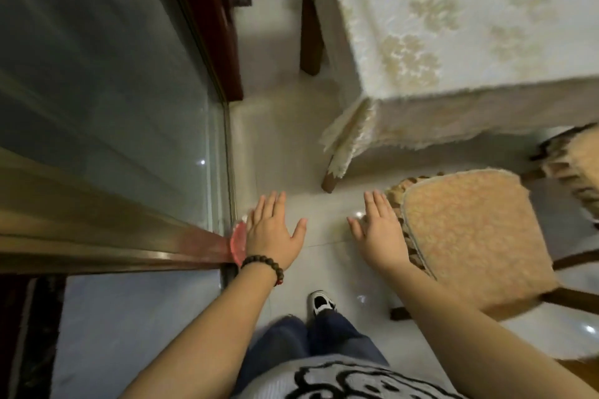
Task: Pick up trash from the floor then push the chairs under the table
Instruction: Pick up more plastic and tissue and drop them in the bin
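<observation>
Both hands hover flat and empty over the floor (291, 146), the right hand (377, 230) nearer the cushioned chair (470, 236), which stands just right of it, outside the near corner of the tabletop (421, 42); left hand (272, 230) farther off

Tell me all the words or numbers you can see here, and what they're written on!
None can be read.
The grey shirt has bold black markings, but they are cut off and blurred, so I cannot say whether they are letters.
The tablecloth shows only a flower pattern.
</observation>
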